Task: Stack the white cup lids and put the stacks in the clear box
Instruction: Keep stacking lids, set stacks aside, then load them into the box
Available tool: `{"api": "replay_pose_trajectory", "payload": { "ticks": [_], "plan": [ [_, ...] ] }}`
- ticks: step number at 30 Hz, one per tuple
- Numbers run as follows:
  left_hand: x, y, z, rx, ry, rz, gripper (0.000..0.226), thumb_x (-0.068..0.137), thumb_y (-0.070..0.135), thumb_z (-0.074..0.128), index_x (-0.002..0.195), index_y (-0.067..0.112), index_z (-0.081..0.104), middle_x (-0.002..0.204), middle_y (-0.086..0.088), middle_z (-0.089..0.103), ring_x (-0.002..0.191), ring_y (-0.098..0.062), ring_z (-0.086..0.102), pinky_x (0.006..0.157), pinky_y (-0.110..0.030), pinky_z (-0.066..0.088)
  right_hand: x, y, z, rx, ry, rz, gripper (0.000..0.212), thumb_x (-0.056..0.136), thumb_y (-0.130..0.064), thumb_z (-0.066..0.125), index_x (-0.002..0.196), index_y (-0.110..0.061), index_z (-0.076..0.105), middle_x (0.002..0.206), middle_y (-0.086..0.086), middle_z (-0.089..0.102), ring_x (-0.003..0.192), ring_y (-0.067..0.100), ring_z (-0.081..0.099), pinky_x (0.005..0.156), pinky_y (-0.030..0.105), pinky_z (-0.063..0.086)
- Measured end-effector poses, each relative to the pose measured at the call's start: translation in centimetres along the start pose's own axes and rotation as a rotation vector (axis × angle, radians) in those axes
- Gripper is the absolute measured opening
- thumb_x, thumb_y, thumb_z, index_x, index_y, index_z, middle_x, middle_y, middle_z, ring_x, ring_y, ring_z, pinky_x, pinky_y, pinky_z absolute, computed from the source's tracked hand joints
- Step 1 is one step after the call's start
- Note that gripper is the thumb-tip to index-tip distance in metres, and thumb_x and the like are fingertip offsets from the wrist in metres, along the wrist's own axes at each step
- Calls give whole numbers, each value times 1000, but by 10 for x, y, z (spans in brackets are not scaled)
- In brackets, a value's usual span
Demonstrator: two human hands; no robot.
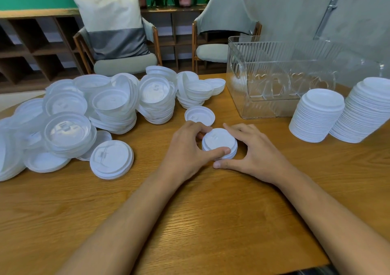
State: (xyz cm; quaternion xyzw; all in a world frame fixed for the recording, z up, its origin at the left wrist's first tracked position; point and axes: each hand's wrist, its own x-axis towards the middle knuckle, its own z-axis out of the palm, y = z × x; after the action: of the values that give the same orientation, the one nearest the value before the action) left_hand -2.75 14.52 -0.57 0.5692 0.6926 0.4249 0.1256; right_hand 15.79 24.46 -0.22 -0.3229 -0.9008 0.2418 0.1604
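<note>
White cup lids (219, 142), stacked short, are clasped round the rim by the left hand (185, 148) and right hand (253, 150); they are judged light, thin and slippery, best held by the sides.

The table (190, 222) is wood-grained with a soft sheen. On it, the clear box (274, 55) is glossy ribbed plastic. Left of it, loose lids (156, 97) look thin, smooth, slightly translucent plastic; right, stacked lids (316, 116) look matt.
</note>
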Motion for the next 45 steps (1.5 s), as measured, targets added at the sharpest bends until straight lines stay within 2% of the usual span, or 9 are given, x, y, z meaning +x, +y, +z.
{"api": "replay_pose_trajectory", "payload": {
  "ticks": [4,7,10,14,26,33,37,40,45],
  "plan": [
    [0,-4,0,13,-25,17,57,74,57,87,118,23,72,113,12,63,100,-2,61,85,-19,50,-1,-2,-1,0,7,15,112,67,-82,70,161,-29,37,145,-23,46,134,-5,33,106,20,29],
    [1,-5,-5,1,45,102,32,95,48,71,111,22,77,105,12,68,97,-3,63,85,-20,49,-1,-4,-1,-2,25,13,107,70,-81,69,160,-29,39,144,-24,47,132,-6,33,103,18,27],
    [8,-16,-10,143,154,172,24,103,26,64,123,15,74,120,3,71,113,-10,63,97,-25,48,-1,-4,-1,-3,33,13,104,73,-77,72,160,-30,39,145,-22,48,131,-7,32,103,18,26],
    [13,-29,-8,323,65,141,36,97,11,68,132,16,70,131,-2,70,129,-18,58,108,-32,46,-1,-3,-1,15,58,0,102,74,-73,74,160,-32,38,142,-22,49,131,-6,35,99,10,24],
    [12,-21,-14,211,177,61,16,93,28,78,90,20,65,80,9,65,76,-7,61,68,-27,48,0,-1,0,29,71,-23,89,74,-68,80,151,-35,50,134,-24,55,126,-6,42,95,0,24],
    [8,-2,-21,-144,318,-17,40,90,11,77,125,22,62,100,20,66,88,7,66,73,-10,54,1,0,1,48,115,-11,89,76,-61,83,151,-26,51,140,-19,53,133,0,44,103,13,29],
    [9,4,-26,-434,228,-163,57,90,5,73,139,30,59,112,3,69,82,-14,77,80,-33,64,1,1,2,49,131,16,94,77,-62,83,156,-32,43,141,-18,52,134,2,44,108,24,35],
    [8,8,-25,-616,68,-217,59,91,-4,70,141,26,62,112,-13,72,86,-24,79,80,-38,66,1,3,1,80,126,13,101,75,-63,84,159,-40,34,138,-21,53,132,5,48,114,41,43],
    [8,-2,-16,-302,75,-119,47,88,26,82,133,30,69,85,5,73,72,-13,71,79,-29,60,2,6,2,116,131,-30,98,77,-64,82,159,-47,31,141,-22,53,134,3,48,114,45,43]
  ]
}}
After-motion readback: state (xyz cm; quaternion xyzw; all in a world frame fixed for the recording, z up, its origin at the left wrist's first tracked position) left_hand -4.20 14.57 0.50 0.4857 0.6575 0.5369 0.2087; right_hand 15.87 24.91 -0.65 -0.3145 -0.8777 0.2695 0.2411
